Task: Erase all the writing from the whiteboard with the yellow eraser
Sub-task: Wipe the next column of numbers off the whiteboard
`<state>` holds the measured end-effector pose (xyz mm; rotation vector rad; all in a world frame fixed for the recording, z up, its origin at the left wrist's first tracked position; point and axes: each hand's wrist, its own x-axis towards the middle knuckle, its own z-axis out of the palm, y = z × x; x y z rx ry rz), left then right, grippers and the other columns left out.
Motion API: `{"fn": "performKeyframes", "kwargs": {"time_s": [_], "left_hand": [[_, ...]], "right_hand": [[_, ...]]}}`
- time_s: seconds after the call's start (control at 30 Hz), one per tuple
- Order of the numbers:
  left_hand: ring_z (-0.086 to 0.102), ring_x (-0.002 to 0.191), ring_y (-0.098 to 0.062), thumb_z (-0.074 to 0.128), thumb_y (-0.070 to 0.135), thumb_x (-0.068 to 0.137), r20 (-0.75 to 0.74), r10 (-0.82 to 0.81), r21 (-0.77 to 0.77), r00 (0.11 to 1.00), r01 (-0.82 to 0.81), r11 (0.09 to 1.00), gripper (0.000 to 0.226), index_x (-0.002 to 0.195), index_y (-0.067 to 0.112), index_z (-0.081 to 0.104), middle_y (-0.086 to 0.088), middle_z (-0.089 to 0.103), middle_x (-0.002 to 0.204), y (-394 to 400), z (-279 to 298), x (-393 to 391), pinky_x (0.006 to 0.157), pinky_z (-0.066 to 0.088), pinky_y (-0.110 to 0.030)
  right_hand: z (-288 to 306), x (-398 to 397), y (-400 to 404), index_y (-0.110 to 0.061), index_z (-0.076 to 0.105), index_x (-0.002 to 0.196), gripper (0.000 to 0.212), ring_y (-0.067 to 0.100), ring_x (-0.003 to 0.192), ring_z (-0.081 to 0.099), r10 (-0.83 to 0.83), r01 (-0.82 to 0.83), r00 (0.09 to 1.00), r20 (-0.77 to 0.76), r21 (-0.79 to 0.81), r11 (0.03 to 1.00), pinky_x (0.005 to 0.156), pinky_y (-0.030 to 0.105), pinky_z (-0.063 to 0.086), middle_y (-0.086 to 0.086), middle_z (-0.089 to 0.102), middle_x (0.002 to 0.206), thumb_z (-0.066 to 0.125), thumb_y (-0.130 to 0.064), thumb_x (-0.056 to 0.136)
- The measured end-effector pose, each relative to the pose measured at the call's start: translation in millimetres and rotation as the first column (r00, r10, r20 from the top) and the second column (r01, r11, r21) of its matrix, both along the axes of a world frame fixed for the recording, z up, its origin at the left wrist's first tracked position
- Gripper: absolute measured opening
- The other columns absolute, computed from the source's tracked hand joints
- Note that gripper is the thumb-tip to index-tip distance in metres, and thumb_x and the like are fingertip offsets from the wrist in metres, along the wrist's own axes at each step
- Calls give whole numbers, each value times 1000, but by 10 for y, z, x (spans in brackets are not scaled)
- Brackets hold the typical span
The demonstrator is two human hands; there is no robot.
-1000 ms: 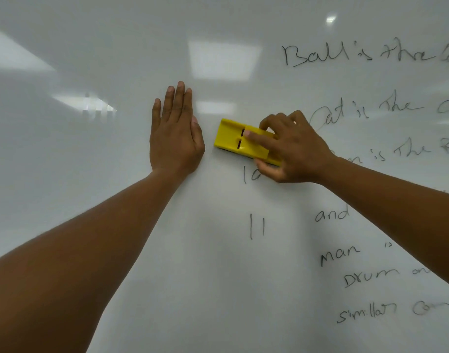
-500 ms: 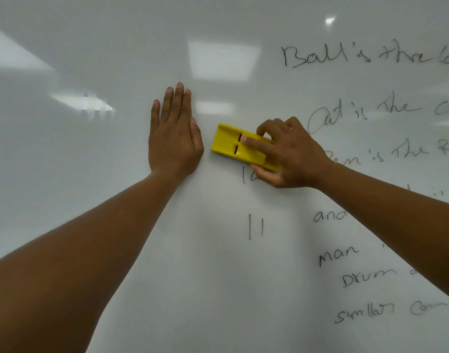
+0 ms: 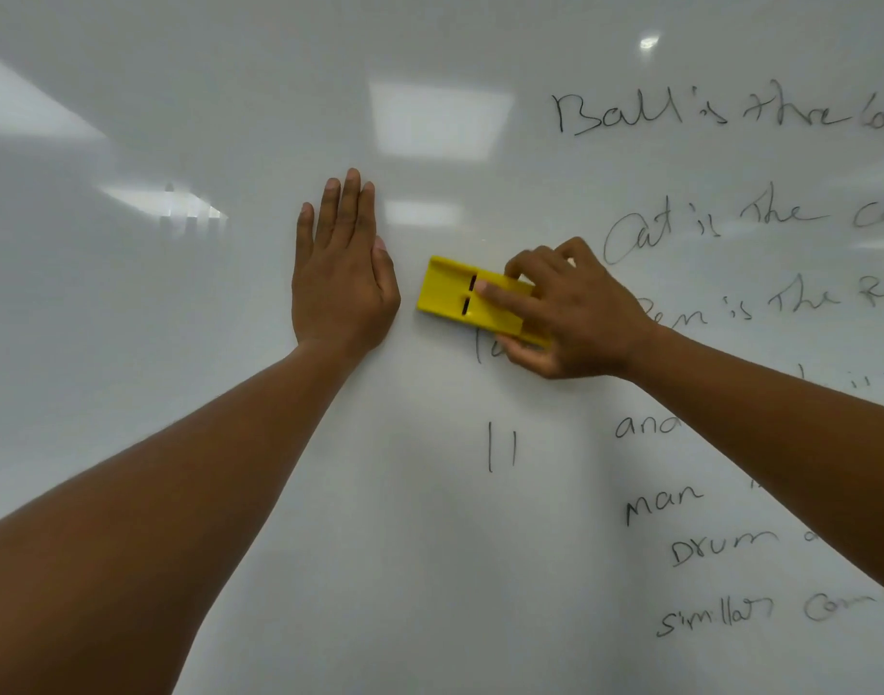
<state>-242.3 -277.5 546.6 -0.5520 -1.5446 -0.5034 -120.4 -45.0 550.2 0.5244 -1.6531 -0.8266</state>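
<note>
The whiteboard [image 3: 179, 343] fills the whole head view. My right hand [image 3: 575, 313] grips the yellow eraser [image 3: 455, 295] and holds it flat on the board, just above a partly hidden black "10" mark [image 3: 480, 346]. My left hand [image 3: 342, 273] lies flat against the board with straight fingers, a short gap left of the eraser. Black handwriting covers the right side: "Ball is the" [image 3: 680, 115], "Cat is the" [image 3: 690, 223], "11" [image 3: 502, 446], "man" [image 3: 663, 504], "Drum" [image 3: 720, 546], "similar" [image 3: 713, 617]. My right forearm hides part of the middle lines.
The left half of the board carries no writing, only reflections of ceiling lights [image 3: 437, 122]. More handwriting runs off the right edge of the view.
My right hand slid the eraser a little to the left and down, then back slightly right. The left hand stayed flat in place.
</note>
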Motion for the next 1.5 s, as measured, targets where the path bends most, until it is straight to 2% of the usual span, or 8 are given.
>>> {"fn": "performKeyframes", "kwargs": {"time_s": [0.1, 0.3, 0.53, 0.83, 1.07, 1.17, 1.37, 1.5], "left_hand": [[10, 156, -21, 26, 21, 104, 6, -2, 3, 1000, 2, 1000, 57, 160, 9, 20, -7, 16, 168, 9, -18, 7, 127, 5, -41], [7, 156, -20, 25, 22, 105, 19, 0, 1, 1000, 0, 1000, 57, 160, 9, 17, -6, 14, 168, 21, -43, 7, 127, 4, -40], [10, 156, -21, 28, 20, 104, 8, 1, 5, 1000, -1, 1000, 57, 160, 8, 20, -7, 16, 168, 4, -71, 9, 127, 5, -40], [9, 156, -20, 28, 19, 105, 17, -3, 7, 1000, 3, 1000, 57, 160, 8, 19, -6, 15, 168, 19, -107, 24, 127, 4, -41], [9, 156, -21, 28, 20, 104, 15, -3, 4, 1000, 3, 1000, 57, 160, 8, 19, -7, 15, 168, 10, -134, 17, 127, 5, -41], [9, 156, -21, 28, 20, 104, 14, -5, 5, 1000, 5, 1000, 57, 160, 8, 19, -7, 15, 168, 17, -148, 24, 127, 4, -41], [8, 156, -20, 27, 21, 105, 16, -6, 7, 1000, 6, 1000, 57, 160, 8, 19, -6, 15, 168, 16, -156, 19, 127, 4, -41], [9, 156, -21, 26, 21, 104, 10, -2, 4, 1000, 2, 1000, 57, 160, 8, 20, -7, 16, 168, 10, -170, 10, 127, 4, -41]], "right_hand": [[-15, 12, 41, -20, 51, 134, 54, 29, 90, 54, -3, 3, 1000, -6, -12, 1000, 78, 41, 38, 14, 58, 109, 51, -49, 90], [128, 34, 75, -18, 50, 136, 59, 30, 88, 52, -42, -29, 989, -144, -458, 888, 74, 39, 37, 15, 53, 108, 55, -49, 87], [-49, 59, 90, -20, 53, 134, 52, 28, 91, 53, -16, 15, 999, 43, 12, 1000, 78, 41, 38, 14, 57, 111, 51, -49, 91], [73, 48, 80, -19, 52, 136, 59, 31, 89, 53, 3, -54, 994, -112, -457, 888, 73, 38, 37, 15, 54, 110, 58, -48, 86], [-207, 12, 90, -23, 48, 137, 53, 27, 92, 51, -2, -15, 991, 136, 128, 992, 80, 41, 37, 13, 56, 112, 51, -49, 90], [-200, 14, 95, -24, 47, 137, 53, 27, 92, 51, 22, -28, 995, 98, 63, 998, 78, 40, 37, 13, 57, 112, 51, -49, 90], [-48, 23, 73, -19, 53, 135, 58, 32, 87, 53, 14, -53, 994, -105, -382, 923, 71, 38, 35, 15, 55, 108, 56, -49, 86], [-118, 27, 93, -21, 51, 136, 57, 30, 90, 51, 17, -18, 1000, -6, -149, 989, 74, 39, 35, 15, 56, 111, 56, -48, 86]]}}
